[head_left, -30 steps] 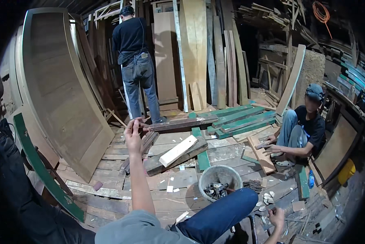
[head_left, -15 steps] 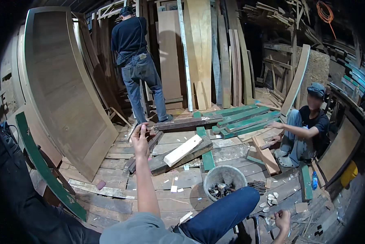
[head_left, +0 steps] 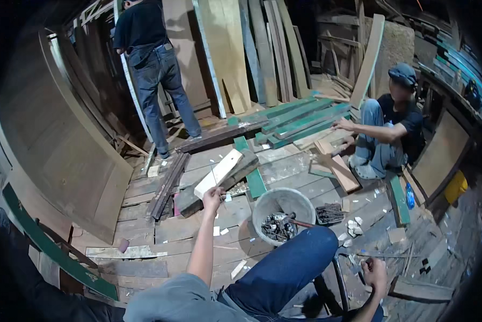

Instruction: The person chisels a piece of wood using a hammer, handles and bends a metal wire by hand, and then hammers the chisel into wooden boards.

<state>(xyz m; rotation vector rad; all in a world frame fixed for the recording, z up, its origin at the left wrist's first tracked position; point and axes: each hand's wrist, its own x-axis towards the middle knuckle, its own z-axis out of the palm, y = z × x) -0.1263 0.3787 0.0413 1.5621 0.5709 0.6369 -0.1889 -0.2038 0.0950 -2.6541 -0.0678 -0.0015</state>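
Two grips checked: left hand (head_left: 213, 197) at the pale block (head_left: 223, 170), right hand (head_left: 374, 273) curled; closure and contents cannot be told. Step appears positioning; next calls for steadiness.

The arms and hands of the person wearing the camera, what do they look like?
The left arm has a short, plain grey sleeve, and its forearm is bare. The right arm is bare where it shows; its sleeve is out of sight. I see no glove on the left hand or right hand.
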